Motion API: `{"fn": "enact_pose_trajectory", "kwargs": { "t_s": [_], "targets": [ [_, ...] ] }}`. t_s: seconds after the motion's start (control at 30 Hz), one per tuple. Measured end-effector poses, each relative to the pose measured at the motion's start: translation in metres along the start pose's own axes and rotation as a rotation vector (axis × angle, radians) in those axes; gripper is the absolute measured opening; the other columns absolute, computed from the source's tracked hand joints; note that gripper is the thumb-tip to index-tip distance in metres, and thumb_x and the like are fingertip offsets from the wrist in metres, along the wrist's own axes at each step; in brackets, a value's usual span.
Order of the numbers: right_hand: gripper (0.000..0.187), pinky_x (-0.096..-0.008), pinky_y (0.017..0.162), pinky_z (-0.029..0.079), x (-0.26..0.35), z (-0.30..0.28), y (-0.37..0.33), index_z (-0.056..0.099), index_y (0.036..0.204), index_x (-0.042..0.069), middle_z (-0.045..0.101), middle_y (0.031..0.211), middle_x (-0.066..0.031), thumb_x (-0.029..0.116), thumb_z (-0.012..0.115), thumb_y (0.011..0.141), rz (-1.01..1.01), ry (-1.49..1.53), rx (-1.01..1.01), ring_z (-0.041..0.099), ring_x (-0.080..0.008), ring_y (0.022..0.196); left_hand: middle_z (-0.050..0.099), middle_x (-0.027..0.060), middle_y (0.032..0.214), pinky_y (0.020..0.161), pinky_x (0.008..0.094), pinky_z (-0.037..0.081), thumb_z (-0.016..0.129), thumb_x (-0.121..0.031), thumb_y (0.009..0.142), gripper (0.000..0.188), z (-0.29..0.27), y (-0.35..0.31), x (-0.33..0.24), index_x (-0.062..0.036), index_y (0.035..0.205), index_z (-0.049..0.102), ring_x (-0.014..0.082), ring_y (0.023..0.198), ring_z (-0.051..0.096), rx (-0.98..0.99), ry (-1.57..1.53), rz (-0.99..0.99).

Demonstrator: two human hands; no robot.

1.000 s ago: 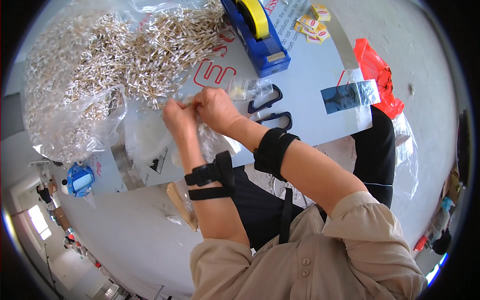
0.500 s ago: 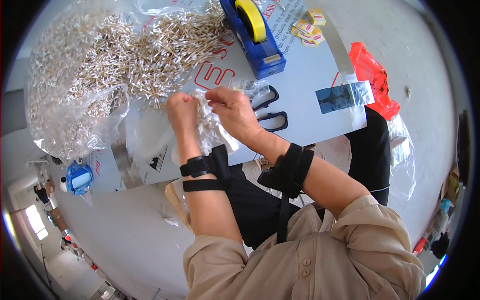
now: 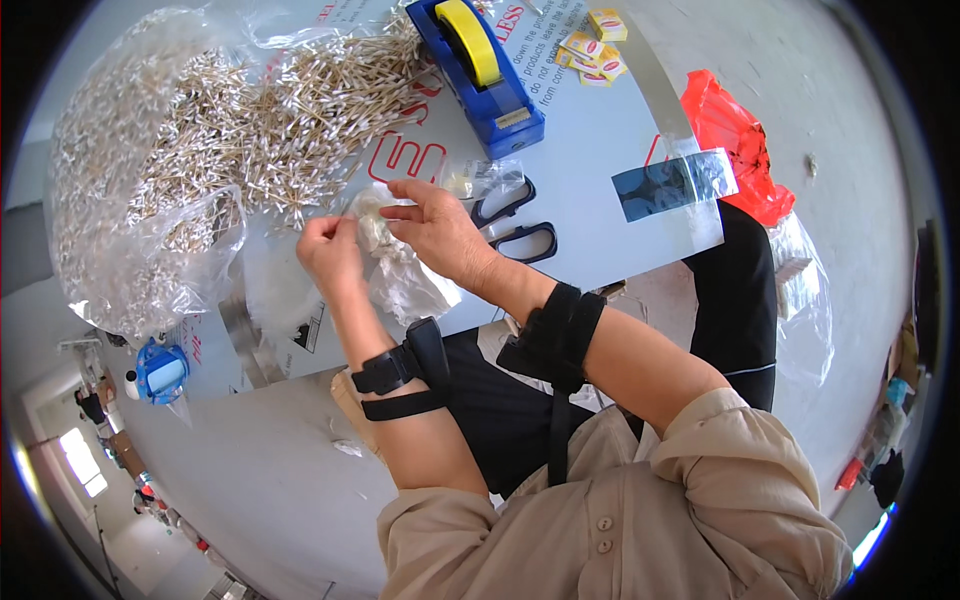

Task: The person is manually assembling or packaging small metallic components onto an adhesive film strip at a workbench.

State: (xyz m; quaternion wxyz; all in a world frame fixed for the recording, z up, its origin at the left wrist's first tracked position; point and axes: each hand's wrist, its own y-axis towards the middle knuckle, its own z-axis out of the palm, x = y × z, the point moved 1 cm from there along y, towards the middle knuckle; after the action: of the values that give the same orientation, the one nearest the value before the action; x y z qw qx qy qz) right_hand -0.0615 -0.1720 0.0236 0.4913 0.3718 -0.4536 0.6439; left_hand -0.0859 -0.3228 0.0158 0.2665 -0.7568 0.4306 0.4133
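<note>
My left hand (image 3: 332, 258) is above the table's near part, its thumb and fingers pinched together; whatever may be between them is too small to make out. Right of it, my right hand (image 3: 440, 232) reaches over with fingers stretched and apart. Under and beside the right hand lies a crumpled, thin white wad (image 3: 408, 282), cloth or plastic I cannot tell. Just beyond both hands spreads a big heap of cotton swabs (image 3: 290, 130). Scissors (image 3: 525, 240) with dark handles lie close to my right hand, their blades under a small clear packet (image 3: 485, 180).
A blue tape dispenser (image 3: 490, 100) with yellow tape stands at the back. Small yellow packets (image 3: 592, 58) lie to its right. A clear plastic bag (image 3: 130, 230) covers swabs at left. Dark film (image 3: 655, 190) sticks to the right table edge, near a red bag (image 3: 735, 140).
My left hand has moved left, away from my right hand, its fingers still pinched. More of the crumpled white wad shows between them. The whole view has shifted slightly.
</note>
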Motion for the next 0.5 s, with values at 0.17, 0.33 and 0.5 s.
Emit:
{"fn": "enact_pose_trajectory", "kwargs": {
  "t_s": [0.17, 0.33, 0.5],
  "targets": [
    [0.008, -0.0214, 0.051, 0.044, 0.037, -0.012, -0.021, 0.058, 0.088, -0.003, 0.06, 0.076, -0.0042, 0.002, 0.061, 0.083, -0.087, 0.279, -0.151, 0.057, -0.008, 0.062, 0.054, 0.0009, 0.062, 0.053, 0.0247, 0.038, 0.068, -0.006, 0.076, 0.012, -0.005, -0.005, -0.027, 0.0012, 0.07, 0.06, 0.0087, 0.056, 0.043, -0.049, 0.019, 0.173],
    [0.015, -0.0208, 0.048, 0.037, 0.058, -0.085, -0.038, 0.058, 0.077, -0.001, 0.054, 0.064, 0.0005, 0.012, 0.063, 0.083, -0.074, 0.218, -0.616, 0.045, -0.0054, 0.053, 0.056, 0.0003, 0.068, 0.059, 0.0218, 0.041, 0.065, -0.003, 0.078, 0.006, 0.02, -0.026, -0.069, 0.0014, 0.081, 0.062, 0.008, 0.062, 0.048, 0.245, -0.147, 0.221],
    [0.021, -0.0227, 0.046, 0.035, 0.075, -0.13, -0.008, 0.068, 0.088, -0.003, 0.056, 0.064, -0.0004, 0.017, 0.063, 0.084, -0.172, -0.214, -0.57, 0.044, -0.0062, 0.053, 0.06, 0.0085, 0.082, 0.066, 0.0286, 0.047, 0.071, -0.003, 0.067, 0.031, 0.088, -0.057, -0.094, 0.0019, 0.098, 0.064, 0.0146, 0.073, 0.055, 0.411, -0.046, 0.331]
  ]
}}
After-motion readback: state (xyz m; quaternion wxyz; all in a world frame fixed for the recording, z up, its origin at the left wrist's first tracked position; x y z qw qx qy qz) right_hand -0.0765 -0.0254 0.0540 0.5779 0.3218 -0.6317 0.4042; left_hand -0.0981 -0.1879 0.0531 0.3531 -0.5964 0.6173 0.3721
